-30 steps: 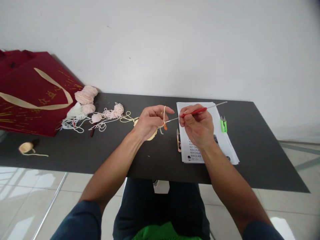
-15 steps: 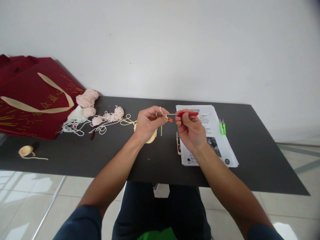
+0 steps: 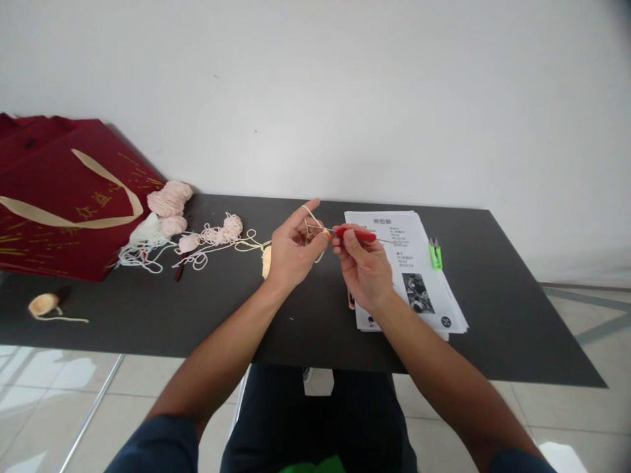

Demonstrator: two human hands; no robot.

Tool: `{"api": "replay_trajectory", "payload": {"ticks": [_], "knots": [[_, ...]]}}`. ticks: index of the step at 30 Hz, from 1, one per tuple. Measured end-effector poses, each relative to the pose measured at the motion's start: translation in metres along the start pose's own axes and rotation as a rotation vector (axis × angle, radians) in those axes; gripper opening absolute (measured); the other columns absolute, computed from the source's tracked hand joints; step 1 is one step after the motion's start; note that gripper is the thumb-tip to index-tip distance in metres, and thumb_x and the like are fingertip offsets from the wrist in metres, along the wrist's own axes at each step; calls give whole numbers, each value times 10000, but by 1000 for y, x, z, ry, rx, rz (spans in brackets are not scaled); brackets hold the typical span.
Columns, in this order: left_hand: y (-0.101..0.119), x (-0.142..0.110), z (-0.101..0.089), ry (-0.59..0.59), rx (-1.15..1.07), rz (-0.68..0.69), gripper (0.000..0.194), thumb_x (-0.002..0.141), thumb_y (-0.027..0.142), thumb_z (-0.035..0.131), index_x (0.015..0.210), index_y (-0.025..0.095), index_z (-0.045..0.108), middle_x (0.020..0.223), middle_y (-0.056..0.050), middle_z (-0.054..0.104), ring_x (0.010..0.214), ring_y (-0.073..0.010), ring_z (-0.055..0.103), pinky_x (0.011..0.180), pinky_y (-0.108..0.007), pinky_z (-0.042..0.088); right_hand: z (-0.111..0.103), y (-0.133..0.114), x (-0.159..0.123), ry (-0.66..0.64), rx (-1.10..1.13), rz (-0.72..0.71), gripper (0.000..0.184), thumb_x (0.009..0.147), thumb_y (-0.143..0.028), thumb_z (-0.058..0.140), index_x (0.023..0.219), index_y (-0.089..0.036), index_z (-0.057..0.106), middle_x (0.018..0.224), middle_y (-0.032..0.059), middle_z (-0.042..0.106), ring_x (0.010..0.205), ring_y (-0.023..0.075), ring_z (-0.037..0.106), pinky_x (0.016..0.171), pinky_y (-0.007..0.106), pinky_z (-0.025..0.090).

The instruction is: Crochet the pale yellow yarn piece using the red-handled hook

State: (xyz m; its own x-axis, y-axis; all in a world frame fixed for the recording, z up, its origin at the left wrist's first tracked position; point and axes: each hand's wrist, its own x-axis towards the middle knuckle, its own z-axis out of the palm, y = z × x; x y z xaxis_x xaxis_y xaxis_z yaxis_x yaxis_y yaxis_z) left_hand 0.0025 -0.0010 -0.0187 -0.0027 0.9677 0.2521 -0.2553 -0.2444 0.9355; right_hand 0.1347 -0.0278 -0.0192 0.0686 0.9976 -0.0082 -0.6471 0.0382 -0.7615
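Left hand (image 3: 296,252) pinches thin cream yarn (image 3: 312,215), likely soft; right hand (image 3: 365,270) pinches a slim red-handled metal hook (image 3: 365,235), probably stiff, best held mid-handle

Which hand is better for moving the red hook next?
Probably the right hand: it already grips the red hook, whose metal end points toward the left hand. The left hand looks busy, with yarn looped over its raised finger.
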Motion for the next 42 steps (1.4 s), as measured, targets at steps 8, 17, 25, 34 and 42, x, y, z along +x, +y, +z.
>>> {"api": "replay_trajectory", "payload": {"ticks": [8,17,25,34,42], "knots": [[1,-3,5,12,-17,37,462,767,123,766,1217,222,721,824,29,683,704,-86,630,641,-219,492,-1,0,3,-8,33,4,208,754,-359,936,895,-251,829,917,-26,829,737,60,712,703,150,626],[0,-3,4,5,20,56,493,761,107,751,1239,225,725,821,27,671,672,-77,573,606,-213,445,-4,-3,4,-2,-55,-60,208,774,-384,917,888,-252,804,934,-14,797,756,86,673,668,204,599],[1,-3,4,39,93,57,536,739,118,763,1262,220,706,786,39,676,642,-80,575,606,-221,468,-8,-5,8,-30,-107,-209,158,796,-342,906,859,-255,791,897,-15,772,715,84,640,640,217,549],[0,-3,2,83,140,85,514,731,111,752,1232,218,708,768,40,684,650,-87,597,614,-227,489,-14,-11,13,-71,-194,-385,170,805,-343,894,839,-269,745,867,-26,725,653,94,579,613,269,488],[5,-4,5,94,126,88,490,733,111,757,1210,212,711,762,35,695,658,-95,605,622,-240,483,-18,-12,10,-51,-307,-439,140,839,-348,864,877,-285,744,905,-6,724,689,114,605,632,291,516]]}}
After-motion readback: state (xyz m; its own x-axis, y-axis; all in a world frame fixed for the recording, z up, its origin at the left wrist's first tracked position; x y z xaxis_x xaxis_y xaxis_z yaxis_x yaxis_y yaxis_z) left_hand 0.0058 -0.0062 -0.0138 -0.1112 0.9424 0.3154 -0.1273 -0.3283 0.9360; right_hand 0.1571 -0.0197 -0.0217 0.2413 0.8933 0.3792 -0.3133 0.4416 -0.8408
